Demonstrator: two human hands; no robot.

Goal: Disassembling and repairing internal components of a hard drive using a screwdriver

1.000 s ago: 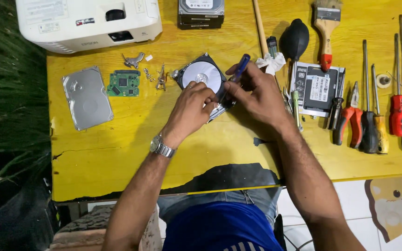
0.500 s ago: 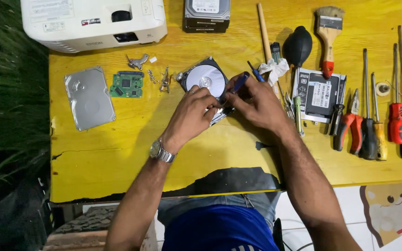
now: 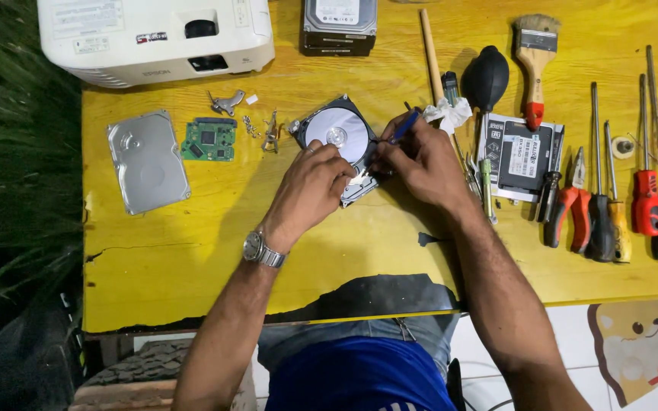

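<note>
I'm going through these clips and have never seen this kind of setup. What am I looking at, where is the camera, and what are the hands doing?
There is no machine: a camera worn on a person's head looks down at their own two bare hands over a yellow table. The left hand, with a wristwatch, rests on an opened hard drive whose shiny disc is exposed. The right hand holds a blue-handled screwdriver at the drive's edge. To the left lie the drive's metal cover, a green circuit board and small loose parts. A white projector sits at the top. On the right are screwdrivers, pliers and a brush.
</note>
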